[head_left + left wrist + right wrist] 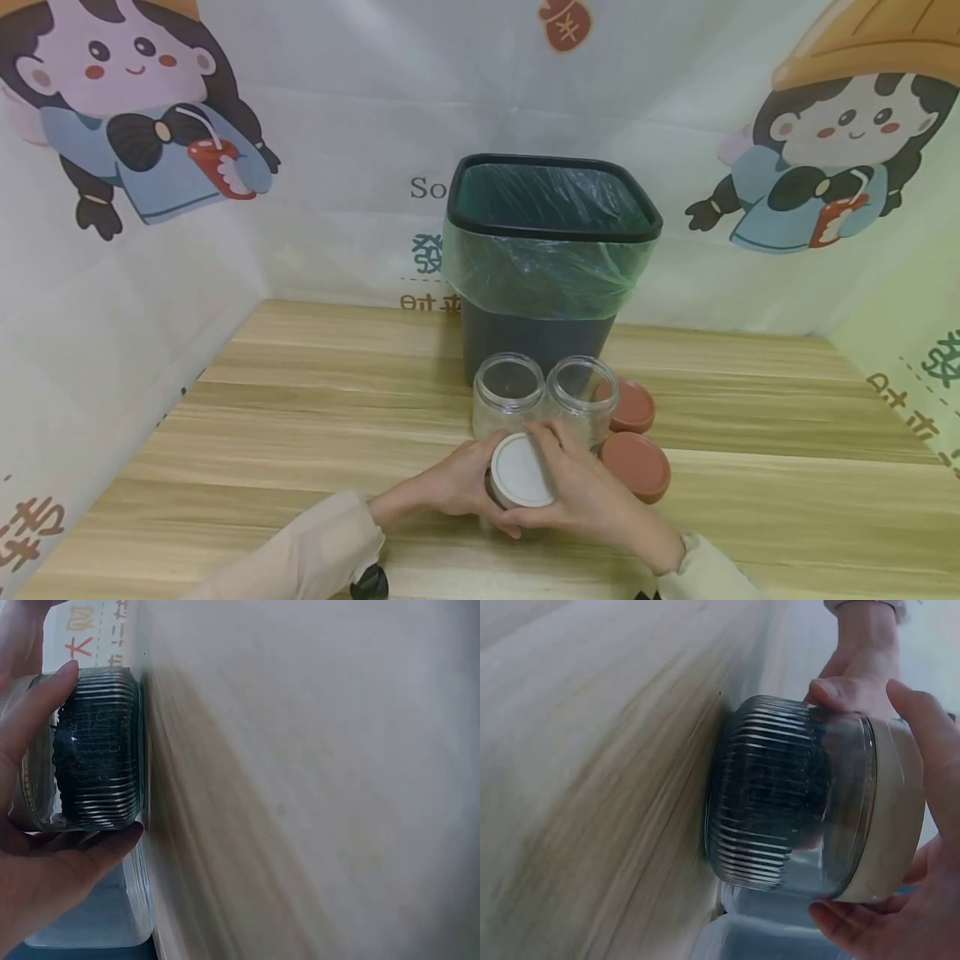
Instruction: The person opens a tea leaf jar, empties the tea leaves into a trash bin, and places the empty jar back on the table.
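A ribbed glass jar (769, 799) with dark contents stands at the table's front, topped by a cream-white lid (519, 472). My left hand (459, 480) grips the glass body from the left, its thumb and fingers spread around it in the left wrist view. From the right, my right hand (592, 493) holds the lid by its rim, thumb on the near side and fingers on the far side. Just beyond, two lidless clear jars (510, 398) stand side by side. To their right lie two reddish-brown lids (636, 467), one behind the other.
Behind the clear jars stands a dark bin (536, 337) with a black rim and a green plastic liner (547, 271). All of this is on a wood-grain table (300, 400). Printed cloth (337, 167) walls off the back and both sides.
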Tool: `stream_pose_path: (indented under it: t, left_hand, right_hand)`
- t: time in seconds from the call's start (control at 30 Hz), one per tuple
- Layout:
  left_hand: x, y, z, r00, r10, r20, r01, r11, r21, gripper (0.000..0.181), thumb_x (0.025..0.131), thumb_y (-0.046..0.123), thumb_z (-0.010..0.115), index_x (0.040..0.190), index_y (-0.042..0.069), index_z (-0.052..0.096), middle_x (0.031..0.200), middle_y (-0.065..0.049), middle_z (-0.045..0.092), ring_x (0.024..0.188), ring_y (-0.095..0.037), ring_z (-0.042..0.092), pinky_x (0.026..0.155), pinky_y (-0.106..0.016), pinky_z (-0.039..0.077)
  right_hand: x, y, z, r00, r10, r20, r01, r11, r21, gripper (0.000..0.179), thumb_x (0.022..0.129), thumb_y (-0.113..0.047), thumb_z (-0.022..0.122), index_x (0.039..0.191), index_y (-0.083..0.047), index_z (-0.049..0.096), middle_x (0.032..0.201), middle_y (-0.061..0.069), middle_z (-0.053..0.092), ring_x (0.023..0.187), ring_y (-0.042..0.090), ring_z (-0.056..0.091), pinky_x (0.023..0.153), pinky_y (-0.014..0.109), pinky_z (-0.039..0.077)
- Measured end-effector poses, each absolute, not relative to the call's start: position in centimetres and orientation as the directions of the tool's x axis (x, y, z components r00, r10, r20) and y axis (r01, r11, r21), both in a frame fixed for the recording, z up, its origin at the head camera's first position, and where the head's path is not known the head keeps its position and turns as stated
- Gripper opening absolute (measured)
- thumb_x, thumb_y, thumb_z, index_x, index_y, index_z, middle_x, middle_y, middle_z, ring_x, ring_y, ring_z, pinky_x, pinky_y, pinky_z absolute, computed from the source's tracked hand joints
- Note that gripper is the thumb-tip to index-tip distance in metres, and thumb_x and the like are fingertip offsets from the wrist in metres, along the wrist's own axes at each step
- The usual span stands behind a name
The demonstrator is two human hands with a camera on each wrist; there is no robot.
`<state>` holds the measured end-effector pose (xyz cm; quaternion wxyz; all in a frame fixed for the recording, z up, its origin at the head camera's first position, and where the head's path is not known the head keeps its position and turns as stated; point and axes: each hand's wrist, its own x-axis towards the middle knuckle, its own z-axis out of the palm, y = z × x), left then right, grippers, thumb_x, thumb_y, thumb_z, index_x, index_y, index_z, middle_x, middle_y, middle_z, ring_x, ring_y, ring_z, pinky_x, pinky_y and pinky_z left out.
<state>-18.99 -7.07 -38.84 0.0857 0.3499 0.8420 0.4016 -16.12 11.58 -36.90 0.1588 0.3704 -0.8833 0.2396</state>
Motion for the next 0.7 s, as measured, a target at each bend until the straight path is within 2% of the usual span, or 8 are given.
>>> stream_pose_path:
  t: [0.2,0.43,0.7]
  left_hand:
    - [-18.87,-7.12,-38.98,-0.743,0.648,0.167,0.549,0.447,0.707,0.082,0.049,0.025,0.087,0.117,0.006,0.044,0.11,-0.007,0.058,0.1,-0.018,0.054,0.086,-0.026,0.043]
    - [-18.91,-7.12,-38.85,-0.746,0.65,0.146,0.539,0.46,0.706,0.081,0.048,0.024,0.087,0.115,0.007,0.045,0.109,-0.006,0.058,0.099,-0.018,0.054,0.084,-0.026,0.043]
    - [-19.07,-7.21,-38.66,-0.737,0.667,0.113,0.518,0.449,0.728,0.083,0.049,0.022,0.087,0.118,0.009,0.044,0.112,-0.003,0.056,0.102,-0.017,0.052,0.087,-0.026,0.041]
  right_hand:
    - [-16.01,11.3,-36.98,-0.668,-0.559,0.492,-0.723,0.646,-0.247,0.083,0.062,-0.056,0.071,0.118,0.001,0.045,0.109,0.006,0.042,0.093,0.013,0.046,0.073,0.028,0.048]
    - [-16.11,11.61,-36.62,-0.696,-0.592,0.406,-0.713,0.634,-0.3,0.074,0.066,-0.051,0.071,0.117,-0.003,0.046,0.109,0.003,0.041,0.096,0.012,0.044,0.078,0.03,0.046]
    - [-16.72,12.07,-36.02,-0.684,-0.651,0.328,-0.728,0.586,-0.356,0.076,0.065,-0.042,0.075,0.122,-0.003,0.045,0.113,0.003,0.042,0.099,0.013,0.044,0.081,0.031,0.046]
